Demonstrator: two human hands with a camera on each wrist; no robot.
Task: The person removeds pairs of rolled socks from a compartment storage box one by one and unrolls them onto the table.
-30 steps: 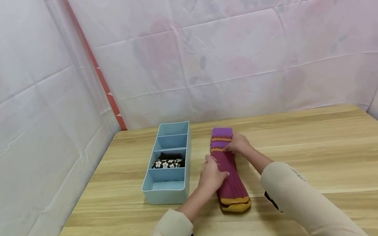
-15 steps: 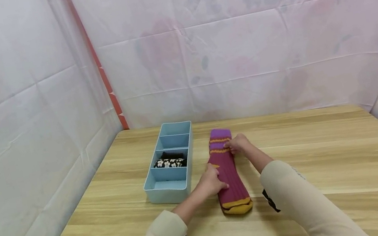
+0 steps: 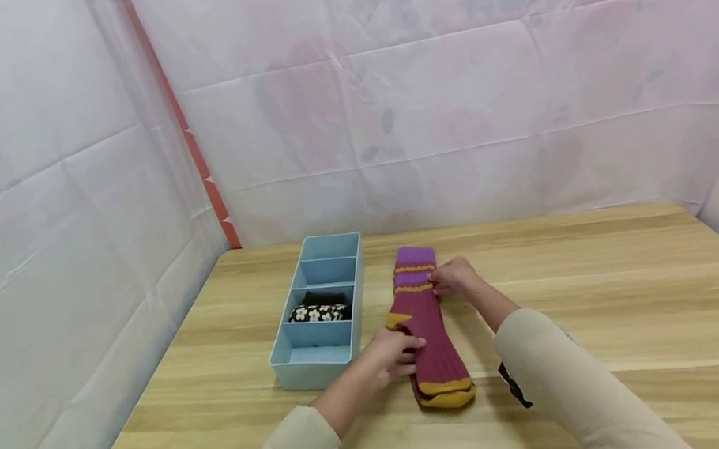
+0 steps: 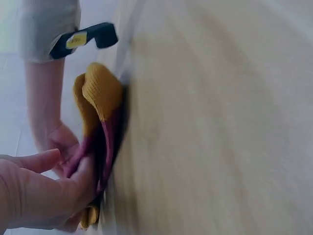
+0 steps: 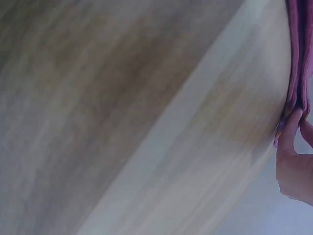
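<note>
A pair of maroon socks point(image 3: 428, 333) with purple cuffs and mustard toes and heels lies lengthwise on the table, one over the other. My left hand point(image 3: 388, 354) is at their left edge below the heel. In the left wrist view, the left fingers point(image 4: 84, 182) extend against the parted layers near the mustard toes point(image 4: 101, 93), and the thumb stands apart from the fabric. My right hand point(image 3: 455, 276) pinches the right edge by the cuffs. In the right wrist view, a right fingertip point(image 5: 295, 117) reaches between the maroon layers point(image 5: 299, 54).
A light blue divided box point(image 3: 317, 375) stands left of the socks. One of its middle compartments holds a rolled black cloth with white flowers point(image 3: 320, 312). Fabric sheets point(image 3: 452, 96) hang behind and beside the wooden table point(image 3: 631, 289).
My left hand has slid down and left off the socks' top to their left edge, uncovering the mustard heel. The right hand stays by the cuffs. The socks have shifted slightly left.
</note>
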